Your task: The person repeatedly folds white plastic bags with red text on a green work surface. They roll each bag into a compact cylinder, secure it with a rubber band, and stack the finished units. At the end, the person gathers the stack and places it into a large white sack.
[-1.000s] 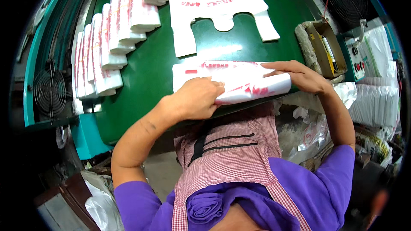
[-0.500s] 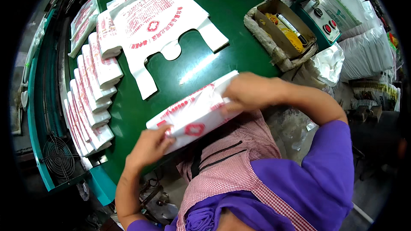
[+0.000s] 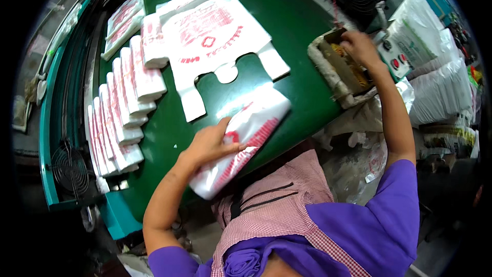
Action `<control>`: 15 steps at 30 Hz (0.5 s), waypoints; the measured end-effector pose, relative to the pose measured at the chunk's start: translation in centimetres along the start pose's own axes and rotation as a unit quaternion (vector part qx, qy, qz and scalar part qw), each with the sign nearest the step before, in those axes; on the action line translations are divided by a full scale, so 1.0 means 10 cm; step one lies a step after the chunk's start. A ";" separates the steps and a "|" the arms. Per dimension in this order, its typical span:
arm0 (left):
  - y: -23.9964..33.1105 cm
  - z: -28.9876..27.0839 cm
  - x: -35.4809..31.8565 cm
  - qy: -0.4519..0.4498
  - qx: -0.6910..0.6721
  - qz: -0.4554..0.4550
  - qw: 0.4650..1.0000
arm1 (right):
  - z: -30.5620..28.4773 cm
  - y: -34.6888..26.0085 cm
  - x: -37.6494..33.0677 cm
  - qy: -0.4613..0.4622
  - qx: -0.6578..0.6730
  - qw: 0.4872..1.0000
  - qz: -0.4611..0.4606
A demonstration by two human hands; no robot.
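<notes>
My left hand (image 3: 212, 143) is closed on a folded bundle of white plastic bags (image 3: 256, 128) with red print, thumb on top. The bundle lies slanted at the near edge of the green table. At the far right my right hand (image 3: 360, 50) is over an open box (image 3: 348, 81) with a ragged, padded rim, its fingers curled down at the opening. What they pinch, if anything, is hidden. Small yellow things in the box are partly covered by the hand. Beyond the bundle a stack of flat white vest-type plastic bags (image 3: 218, 33) lies spread on the table.
Several folded bag bundles (image 3: 147, 74) overlap in a row along the left of the green table (image 3: 302, 100). Other bags (image 3: 124, 20) lie at the far left. A control box with red buttons (image 3: 395, 63) stands beside the open box, with stacked white bags (image 3: 441, 87) further right.
My right hand has left the bundle and moved up and right to the open box. My left hand still holds the bundle, which has turned more steeply. The view has shifted slightly.
</notes>
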State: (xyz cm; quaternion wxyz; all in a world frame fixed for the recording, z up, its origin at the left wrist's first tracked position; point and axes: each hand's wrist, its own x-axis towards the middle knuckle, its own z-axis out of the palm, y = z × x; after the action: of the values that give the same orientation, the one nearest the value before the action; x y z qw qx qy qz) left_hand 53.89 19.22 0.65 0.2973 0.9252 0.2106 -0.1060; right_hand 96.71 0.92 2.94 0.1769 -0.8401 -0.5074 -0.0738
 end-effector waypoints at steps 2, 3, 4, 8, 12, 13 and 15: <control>-0.12 0.16 -0.16 0.053 -0.036 -0.002 0.998 | 0.14 -0.06 0.01 -0.111 -0.029 0.993 -0.002; -0.12 0.26 -0.26 0.112 -0.086 0.040 0.989 | 0.17 0.00 0.04 -0.061 -0.027 0.998 0.000; -0.09 0.36 -0.36 0.163 -0.139 0.080 0.974 | 0.15 0.10 0.08 -0.012 -0.026 1.000 0.003; 0.02 0.55 -0.78 0.141 -0.329 -0.016 0.934 | 0.06 0.14 0.16 -0.013 -0.038 0.999 0.022; 0.07 0.48 -0.60 0.267 -0.493 0.041 0.827 | -0.15 -0.38 0.28 -0.031 0.077 0.996 0.029; 0.00 0.41 -0.51 0.262 -0.511 0.055 0.817 | -0.15 -0.70 0.23 -0.007 0.180 0.983 -0.023; 0.01 0.32 -0.26 0.251 -0.619 0.089 0.739 | 0.17 -1.26 0.23 -0.077 0.256 0.955 -0.131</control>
State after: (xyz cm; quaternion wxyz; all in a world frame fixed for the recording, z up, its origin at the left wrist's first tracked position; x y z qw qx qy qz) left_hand 51.41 16.43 -1.07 0.7489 0.5448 0.2133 0.3113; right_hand 86.67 8.79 4.84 0.3356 -0.6957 -0.6270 0.1008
